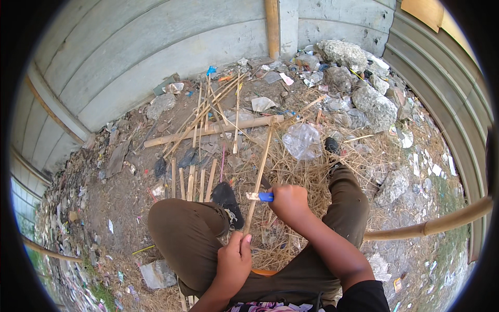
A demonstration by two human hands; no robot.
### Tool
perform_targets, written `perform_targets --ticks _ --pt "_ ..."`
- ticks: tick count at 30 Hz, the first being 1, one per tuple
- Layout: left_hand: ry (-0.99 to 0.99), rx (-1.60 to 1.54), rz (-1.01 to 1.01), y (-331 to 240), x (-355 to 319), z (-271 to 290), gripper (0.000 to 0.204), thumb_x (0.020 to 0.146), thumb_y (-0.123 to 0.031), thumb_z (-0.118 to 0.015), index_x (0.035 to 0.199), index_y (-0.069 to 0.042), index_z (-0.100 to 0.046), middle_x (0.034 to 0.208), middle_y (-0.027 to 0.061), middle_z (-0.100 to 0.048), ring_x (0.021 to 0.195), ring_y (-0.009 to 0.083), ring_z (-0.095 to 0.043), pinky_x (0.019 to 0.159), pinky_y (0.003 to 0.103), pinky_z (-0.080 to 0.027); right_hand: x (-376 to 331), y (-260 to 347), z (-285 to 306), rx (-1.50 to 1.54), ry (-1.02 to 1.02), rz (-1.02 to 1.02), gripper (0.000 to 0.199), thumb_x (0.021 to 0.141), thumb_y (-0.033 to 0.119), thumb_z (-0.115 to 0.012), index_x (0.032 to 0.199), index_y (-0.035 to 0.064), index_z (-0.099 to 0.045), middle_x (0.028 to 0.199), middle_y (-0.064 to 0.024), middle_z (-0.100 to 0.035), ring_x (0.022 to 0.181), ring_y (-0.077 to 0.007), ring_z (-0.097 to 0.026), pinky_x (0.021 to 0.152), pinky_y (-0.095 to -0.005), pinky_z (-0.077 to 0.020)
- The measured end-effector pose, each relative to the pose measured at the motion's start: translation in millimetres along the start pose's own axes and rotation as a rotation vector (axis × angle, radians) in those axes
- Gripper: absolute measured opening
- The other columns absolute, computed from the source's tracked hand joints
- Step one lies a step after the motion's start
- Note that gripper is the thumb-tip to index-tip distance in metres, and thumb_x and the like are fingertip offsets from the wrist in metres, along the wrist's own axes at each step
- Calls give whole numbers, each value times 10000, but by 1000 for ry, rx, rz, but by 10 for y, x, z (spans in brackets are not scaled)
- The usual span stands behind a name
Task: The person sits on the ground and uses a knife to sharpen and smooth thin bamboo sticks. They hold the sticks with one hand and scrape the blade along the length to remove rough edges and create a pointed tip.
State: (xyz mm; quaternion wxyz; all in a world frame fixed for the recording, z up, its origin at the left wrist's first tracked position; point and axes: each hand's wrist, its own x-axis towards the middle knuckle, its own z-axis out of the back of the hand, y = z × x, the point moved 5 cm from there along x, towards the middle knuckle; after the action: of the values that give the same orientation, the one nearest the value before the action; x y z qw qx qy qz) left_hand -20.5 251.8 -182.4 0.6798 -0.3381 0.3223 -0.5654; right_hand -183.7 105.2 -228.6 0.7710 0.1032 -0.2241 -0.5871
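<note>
My left hand is closed around the lower end of a thin bamboo strip, with the thumb lying along it. The strip slants up and away, its far end near a thick bamboo pole on the ground. My right hand grips a blue-handled blade, whose pale end crosses the strip about midway. A short dark blade-like part shows just above the fist; the rest is hidden by the fingers. Both hands are between my bent knees.
Several thin bamboo strips lie across the pole, with shorter pieces beside my left shoe. Straw and shavings litter the dirt near a clear plastic bag. Concrete chunks stand by the walls; another bamboo pole enters from the right.
</note>
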Motion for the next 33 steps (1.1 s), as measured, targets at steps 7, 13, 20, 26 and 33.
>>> perform_targets --ticks 7,13,20,26,33 --pt "58 135 -92 -89 -66 -75 134 1016 -166 -574 990 -40 -538 629 210 -586 601 431 -629 501 492 -431 440 -418 75 -173 40 -242 175 829 169 -619 778 53 -740 743 -188 -711 685 -385 -714 640 -469 -566" --pt "166 86 -75 -7 -185 -222 140 1038 -174 -542 1021 -36 -535 613 157 -572 514 344 -597 466 427 -423 673 -1053 136 -94 -123 -454 204 868 146 -598 805 -17 -702 696 -189 -698 626 -339 -707 600 -439 -554" --pt "427 -1099 587 110 -53 -80 141 1066 -155 -506 1088 -18 -526 770 -18 -430 586 36 -356 522 194 -322 513 -709 -3 535 204 -305 337 826 251 -697 642 -19 -616 569 -174 -598 499 -257 -588 550 -424 -500" --pt "335 -1031 486 80 -12 22 147 1076 -187 -497 1067 -42 -519 764 -25 -397 575 24 -315 468 181 -233 -142 223 45 209 28 152 178 806 225 -719 721 81 -661 691 -148 -670 607 -365 -665 573 -446 -540" --pt "379 -1026 522 65 -84 -69 176 1089 -232 -478 1056 -60 -500 746 -31 -358 561 31 -284 468 198 -205 179 -48 44 81 -160 -47 130 796 227 -715 758 104 -695 736 -131 -704 643 -339 -696 598 -442 -555"
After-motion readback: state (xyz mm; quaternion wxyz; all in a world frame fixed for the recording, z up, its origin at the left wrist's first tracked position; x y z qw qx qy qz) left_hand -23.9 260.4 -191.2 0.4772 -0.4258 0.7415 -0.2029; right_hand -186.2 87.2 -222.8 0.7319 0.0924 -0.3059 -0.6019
